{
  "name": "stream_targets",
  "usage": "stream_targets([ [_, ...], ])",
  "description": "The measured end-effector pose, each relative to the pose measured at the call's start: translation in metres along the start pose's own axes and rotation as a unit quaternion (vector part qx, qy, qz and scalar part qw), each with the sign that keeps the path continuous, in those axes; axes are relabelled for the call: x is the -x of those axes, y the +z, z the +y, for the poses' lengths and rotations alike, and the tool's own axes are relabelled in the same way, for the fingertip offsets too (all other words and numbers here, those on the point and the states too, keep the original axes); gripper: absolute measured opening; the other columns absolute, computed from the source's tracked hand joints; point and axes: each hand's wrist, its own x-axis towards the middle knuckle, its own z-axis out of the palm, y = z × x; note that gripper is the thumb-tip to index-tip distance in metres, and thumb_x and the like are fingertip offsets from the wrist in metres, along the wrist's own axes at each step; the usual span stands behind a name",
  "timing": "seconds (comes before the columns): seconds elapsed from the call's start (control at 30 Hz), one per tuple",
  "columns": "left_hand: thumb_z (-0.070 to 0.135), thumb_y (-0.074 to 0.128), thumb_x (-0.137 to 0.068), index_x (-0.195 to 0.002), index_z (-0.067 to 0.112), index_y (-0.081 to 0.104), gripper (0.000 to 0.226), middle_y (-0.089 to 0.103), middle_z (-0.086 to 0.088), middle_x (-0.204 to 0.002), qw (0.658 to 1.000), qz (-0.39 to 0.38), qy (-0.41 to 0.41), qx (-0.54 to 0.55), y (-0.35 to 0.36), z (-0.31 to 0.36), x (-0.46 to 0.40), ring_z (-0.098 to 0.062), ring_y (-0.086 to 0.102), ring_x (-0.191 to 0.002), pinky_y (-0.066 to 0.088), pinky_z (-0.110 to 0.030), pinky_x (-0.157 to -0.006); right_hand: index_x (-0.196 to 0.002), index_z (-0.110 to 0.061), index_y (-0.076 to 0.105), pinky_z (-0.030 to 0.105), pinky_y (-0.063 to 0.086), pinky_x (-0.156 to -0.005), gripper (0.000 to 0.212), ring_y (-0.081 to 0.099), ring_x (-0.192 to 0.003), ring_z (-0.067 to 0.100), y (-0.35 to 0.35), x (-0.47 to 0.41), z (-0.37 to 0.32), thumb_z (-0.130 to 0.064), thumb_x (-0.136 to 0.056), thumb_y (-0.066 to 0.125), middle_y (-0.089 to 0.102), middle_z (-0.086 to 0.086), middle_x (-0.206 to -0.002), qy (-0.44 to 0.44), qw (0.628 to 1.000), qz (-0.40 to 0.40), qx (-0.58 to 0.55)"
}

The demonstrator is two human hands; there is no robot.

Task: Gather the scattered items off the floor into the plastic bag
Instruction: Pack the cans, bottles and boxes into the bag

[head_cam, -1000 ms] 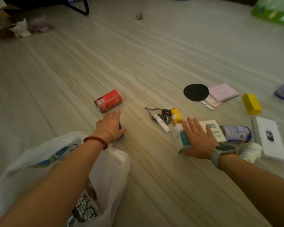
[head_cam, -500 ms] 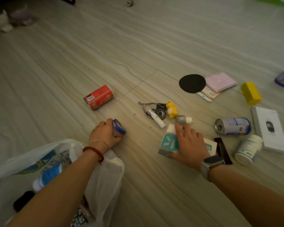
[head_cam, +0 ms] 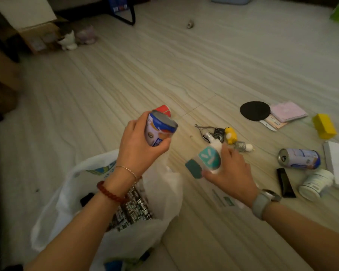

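Observation:
My left hand [head_cam: 138, 147] grips a blue and white can [head_cam: 158, 128], held up above the far rim of the white plastic bag [head_cam: 164, 190]. The bag lies open at lower left with a black-and-white printed packet [head_cam: 131, 210] inside. My right hand [head_cam: 229, 171] holds a teal and white pouch [head_cam: 207, 160] just above the floor, right of the bag. A red can [head_cam: 162, 110] lies on the floor, mostly hidden behind the held can. A flat white box [head_cam: 226, 199] lies under my right wrist.
On the floor to the right lie nail clippers [head_cam: 204, 128], a yellow toy [head_cam: 231, 135], a small glitter bottle [head_cam: 240, 146], another can [head_cam: 299, 159], a white jar [head_cam: 314, 184], a black strip [head_cam: 285, 182], a black disc [head_cam: 254, 110], a pink notebook [head_cam: 289, 111], a yellow block [head_cam: 324, 128]. Cardboard boxes [head_cam: 37, 34] stand far left.
My left hand has lifted the blue and white can off the floor, up over the bag. My right hand has raised the teal pouch off the white box and moved it left.

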Motion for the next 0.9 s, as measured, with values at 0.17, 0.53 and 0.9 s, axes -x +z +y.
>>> stream_targets([
  [0.17,0.060,0.055,-0.058,-0.102,0.029,0.054,0.054,0.059,-0.003,-0.088,0.991,-0.041,-0.102,-0.075,-0.045,-0.056,0.046,-0.020,0.056,-0.082,0.048,-0.031,-0.071,-0.142,-0.012,0.015,0.049,0.031,-0.105,0.100,0.032,-0.128,0.031,-0.027,-0.007,-0.055,-0.056,-0.067,0.065,0.035,0.015,-0.137,-0.032,0.991,0.099,-0.088],
  [0.53,0.050,0.058,-0.081,-0.130,0.019,0.042,0.060,0.058,-0.007,-0.120,0.930,-0.140,-0.133,-0.312,-0.050,-0.140,0.099,-0.027,0.051,-0.108,0.039,-0.035,-0.085,-0.139,-0.002,0.026,0.042,0.037,-0.086,0.101,0.046,-0.112,0.032,-0.033,0.026,-0.146,-0.068,-0.065,0.045,0.046,0.017,-0.127,-0.268,0.943,0.194,-0.031],
  [0.9,0.049,0.050,-0.087,-0.138,0.010,0.034,0.066,0.050,-0.016,-0.133,0.900,0.004,-0.437,-0.010,-0.094,-0.179,0.118,-0.032,0.044,-0.124,0.034,-0.044,-0.103,-0.142,-0.010,0.018,0.043,0.031,-0.095,0.100,0.039,-0.121,0.028,0.022,0.045,-0.188,-0.064,-0.069,0.059,0.037,0.009,-0.138,-0.394,0.907,-0.058,0.134],
])
